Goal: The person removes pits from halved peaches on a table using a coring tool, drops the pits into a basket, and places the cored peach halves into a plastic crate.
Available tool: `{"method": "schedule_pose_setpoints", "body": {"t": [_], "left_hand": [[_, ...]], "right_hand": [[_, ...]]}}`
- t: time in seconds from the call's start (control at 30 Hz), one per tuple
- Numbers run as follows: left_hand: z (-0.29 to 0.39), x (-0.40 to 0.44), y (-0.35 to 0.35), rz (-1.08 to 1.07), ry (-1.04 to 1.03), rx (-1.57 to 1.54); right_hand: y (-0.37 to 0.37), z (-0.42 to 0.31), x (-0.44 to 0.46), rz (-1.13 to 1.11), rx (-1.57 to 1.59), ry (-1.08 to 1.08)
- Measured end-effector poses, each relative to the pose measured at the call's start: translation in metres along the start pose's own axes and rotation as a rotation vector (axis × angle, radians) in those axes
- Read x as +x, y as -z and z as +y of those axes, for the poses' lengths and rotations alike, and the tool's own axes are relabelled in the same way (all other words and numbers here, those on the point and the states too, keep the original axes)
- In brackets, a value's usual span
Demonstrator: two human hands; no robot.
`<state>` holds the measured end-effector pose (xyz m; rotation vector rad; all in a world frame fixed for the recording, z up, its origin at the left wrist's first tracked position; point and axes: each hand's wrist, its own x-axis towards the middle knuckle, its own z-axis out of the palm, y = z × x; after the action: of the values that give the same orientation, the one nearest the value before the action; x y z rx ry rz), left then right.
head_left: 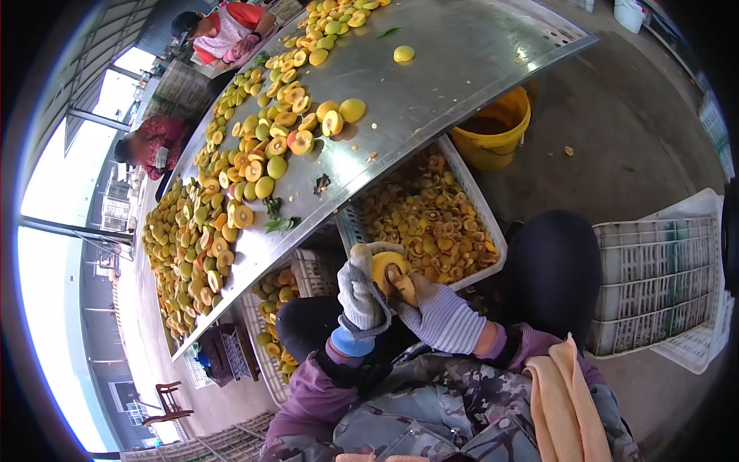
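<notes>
My left hand [363,296], in a grey-white knit glove with a blue cuff, is closed around a yellow peach half [380,269] above my lap. My right hand [445,314], in a striped glove with bare-looking fingertips, pinches the same fruit from the other side. A dark brown hollow shows between the fingertips; whether a small tool is hidden there I cannot tell. Just beyond both hands is a white crate [499,245] full of small, pitted-looking fruit pieces [427,219]. More cut peaches [265,150] lie heaped along the metal table [454,58].
A yellow bucket [500,142] stands under the table edge. White crates [654,266] are at my right, and another crate of fruit [273,308] sits below the table on the left. Two people [231,31] are at the table's far side. A wooden chair [168,402] stands at left.
</notes>
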<state>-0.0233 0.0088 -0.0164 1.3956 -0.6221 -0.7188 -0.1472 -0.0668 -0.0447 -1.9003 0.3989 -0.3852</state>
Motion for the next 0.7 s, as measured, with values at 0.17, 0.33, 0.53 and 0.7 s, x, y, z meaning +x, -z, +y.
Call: {"method": "schedule_pose_setpoints", "body": {"t": [0.17, 0.33, 0.53, 0.7], "left_hand": [[0.009, 0.01, 0.012, -0.168, 0.012, 0.108], [0.014, 0.013, 0.019, -0.088, 0.229, -0.23], [-0.006, 0.009, 0.009, 0.011, 0.052, -0.029], [0.001, 0.006, -0.003, 0.024, 0.147, -0.495]], "right_hand": [[0.011, 0.001, 0.005, -0.086, -0.234, -0.108], [0.007, 0.004, 0.003, 0.067, -0.183, -0.054], [0.005, 0.004, 0.001, 0.07, -0.21, -0.047], [0.007, 0.002, 0.002, 0.059, -0.228, -0.06]]}}
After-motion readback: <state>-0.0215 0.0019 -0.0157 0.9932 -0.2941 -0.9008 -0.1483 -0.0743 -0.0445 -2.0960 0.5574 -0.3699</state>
